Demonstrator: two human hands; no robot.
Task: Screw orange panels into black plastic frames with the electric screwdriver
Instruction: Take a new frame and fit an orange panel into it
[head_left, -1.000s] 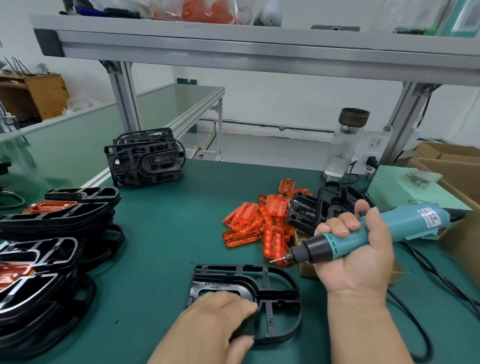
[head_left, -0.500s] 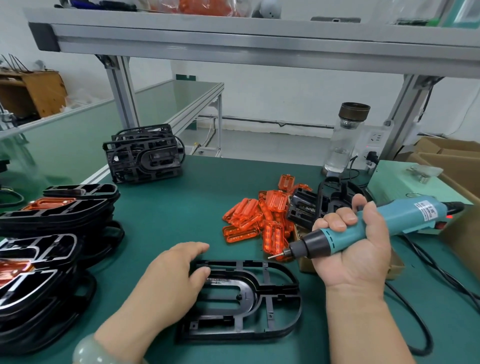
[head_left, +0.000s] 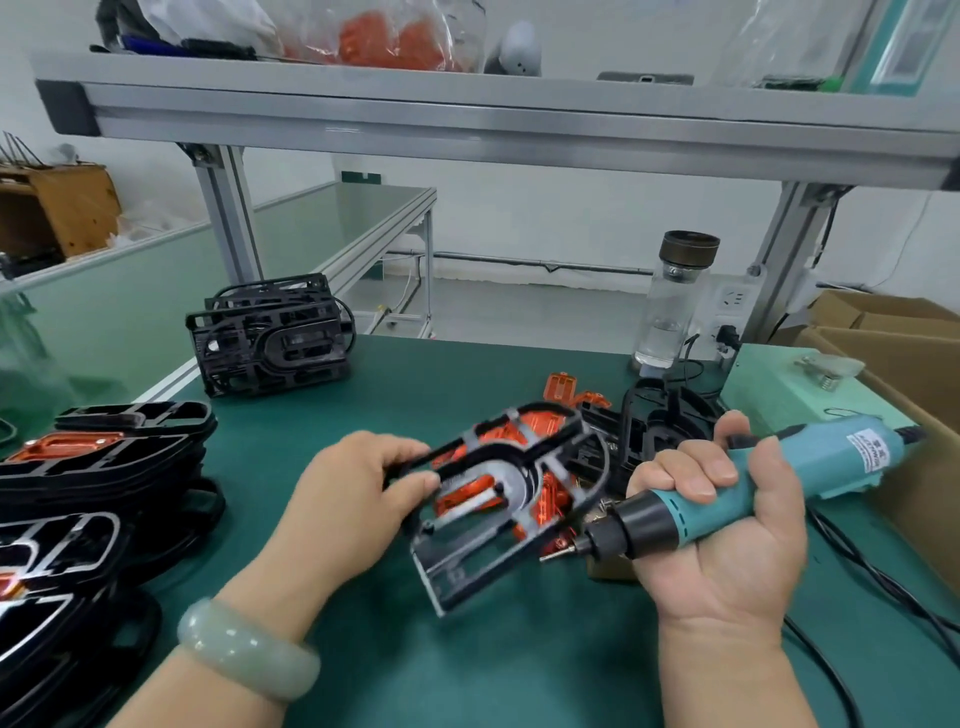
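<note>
Gripping tilted black frame (head_left: 511, 499), left hand (head_left: 358, 499)

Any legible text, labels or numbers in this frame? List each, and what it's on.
White label on the teal electric screwdriver: dark print, too blurred to read.
White wall socket behind the bench: markings too small to read.
Black plastic frame in the left hand: no text legible.
Nothing quotable.
</note>
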